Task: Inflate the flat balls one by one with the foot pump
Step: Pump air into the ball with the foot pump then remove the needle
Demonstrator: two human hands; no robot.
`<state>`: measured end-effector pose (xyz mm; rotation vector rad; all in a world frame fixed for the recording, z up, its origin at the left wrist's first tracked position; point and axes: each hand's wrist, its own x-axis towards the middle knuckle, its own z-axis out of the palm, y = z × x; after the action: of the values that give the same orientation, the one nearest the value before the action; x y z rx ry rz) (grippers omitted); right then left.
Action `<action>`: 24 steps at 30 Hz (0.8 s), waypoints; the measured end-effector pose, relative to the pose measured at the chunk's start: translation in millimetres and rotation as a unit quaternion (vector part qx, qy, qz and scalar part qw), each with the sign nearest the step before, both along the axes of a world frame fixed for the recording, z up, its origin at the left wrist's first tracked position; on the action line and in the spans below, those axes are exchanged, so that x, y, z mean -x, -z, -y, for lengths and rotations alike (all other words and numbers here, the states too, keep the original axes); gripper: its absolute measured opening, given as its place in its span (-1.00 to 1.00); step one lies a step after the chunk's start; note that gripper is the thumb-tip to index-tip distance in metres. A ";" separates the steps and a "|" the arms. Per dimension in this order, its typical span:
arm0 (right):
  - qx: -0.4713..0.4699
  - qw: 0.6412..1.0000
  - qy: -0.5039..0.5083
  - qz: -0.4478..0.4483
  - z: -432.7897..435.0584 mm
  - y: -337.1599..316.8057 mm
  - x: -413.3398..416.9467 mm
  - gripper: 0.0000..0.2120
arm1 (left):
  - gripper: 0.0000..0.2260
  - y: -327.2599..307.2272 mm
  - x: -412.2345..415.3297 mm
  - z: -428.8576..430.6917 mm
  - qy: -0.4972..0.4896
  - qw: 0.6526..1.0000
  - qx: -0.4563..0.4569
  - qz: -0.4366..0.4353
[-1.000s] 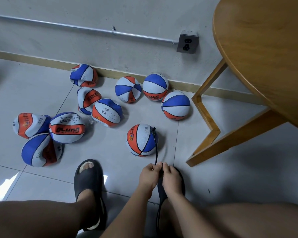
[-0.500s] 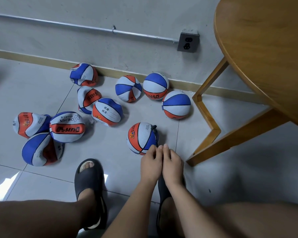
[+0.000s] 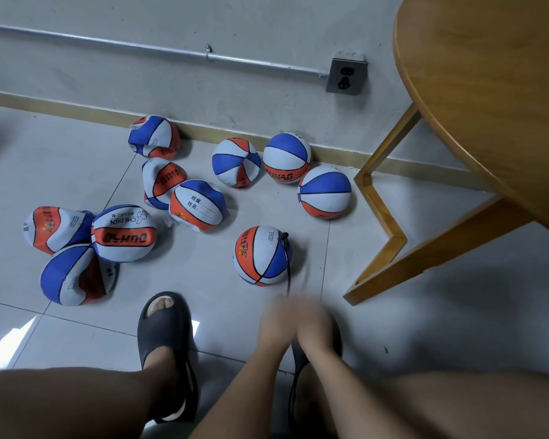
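Note:
A blue, white and orange ball (image 3: 260,255) lies on the tiled floor with a black hose (image 3: 287,267) plugged into its top right. The hose runs down to my hands. My left hand (image 3: 276,324) and my right hand (image 3: 317,327) are side by side just below the ball, both blurred, so their grip is unclear. The pump is hidden under them. Several crumpled flat balls (image 3: 124,232) lie in a heap to the left. Three rounder balls (image 3: 287,156) sit by the wall.
A round wooden table (image 3: 488,90) fills the upper right, with its angled leg (image 3: 425,261) on the floor right of the hose ball. My left foot in a black slipper (image 3: 164,318) is planted left of my hands. A wall socket (image 3: 346,76) is above the skirting.
My hands moved forward up to the ball half a second ago and have now come back toward me, blurred with motion. The balls have not moved.

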<state>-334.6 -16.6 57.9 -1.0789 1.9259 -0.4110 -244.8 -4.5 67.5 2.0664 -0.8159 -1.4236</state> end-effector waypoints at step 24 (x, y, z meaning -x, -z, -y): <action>0.086 0.995 0.020 0.038 20.7 -23.5 -7.1 -0.54 | -0.65 -25.4 -2.9 21.4 -0.036 0.996 0.080 -0.030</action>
<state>-327.5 -37.3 81.5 -1.1187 1.8733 -0.6409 -242.0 -25.9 93.0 1.9043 -0.7957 -1.3311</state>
